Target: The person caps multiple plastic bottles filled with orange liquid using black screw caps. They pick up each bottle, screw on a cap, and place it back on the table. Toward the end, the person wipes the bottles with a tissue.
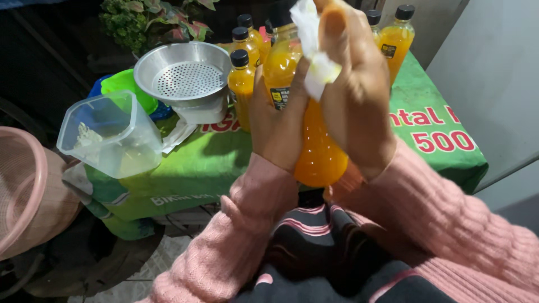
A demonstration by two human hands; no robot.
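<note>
A plastic bottle of orange drink (317, 148) is held up close in front of me, tilted slightly. My left hand (278, 120) grips its side around the small dark label. My right hand (353, 90) presses a crumpled white tissue (314, 50) against the upper part of the bottle, fingers wrapped over it. The cap is hidden behind the tissue and hand. Both arms wear pink knitted sleeves.
Several capped orange bottles (242, 84) stand on a table under a green printed cover (438, 129). A metal colander (185, 76), a clear plastic jug (112, 134), a green bowl (120, 84) sit at left; a pink basket (22, 191) stands at far left.
</note>
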